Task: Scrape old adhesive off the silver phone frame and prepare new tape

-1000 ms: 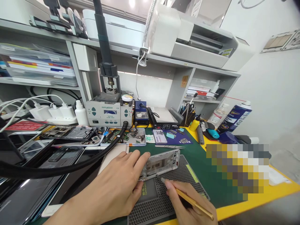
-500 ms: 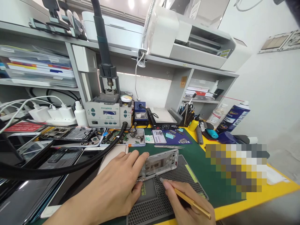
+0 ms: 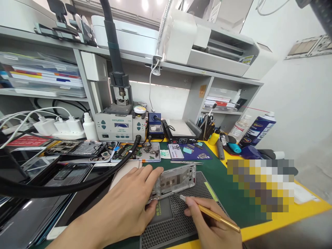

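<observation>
My left hand (image 3: 132,200) grips a silver phone frame (image 3: 176,180) by its left end, fingers over the top edge and thumb below. The frame is tilted up on its long side over a dark honeycomb-patterned mat (image 3: 166,235), its bare inner face toward me. My right hand (image 3: 207,218) pinches a slim gold-handled tool (image 3: 220,219) like a pen. Its silvery tip points up and left, just below the frame's lower edge and apart from it. The kind of tip is too small to make out.
Several phones and screens (image 3: 70,180) lie at the left under a black hose (image 3: 77,193) that crosses the bench. A tray of small circuit parts (image 3: 137,152), tweezers (image 3: 186,162) and a hot-air station (image 3: 119,126) stand behind. Spray can (image 3: 256,129) at right.
My right hand has moved slightly right, drawing the tool's tip a little away from the frame. The frame in my left hand has shifted slightly left.
</observation>
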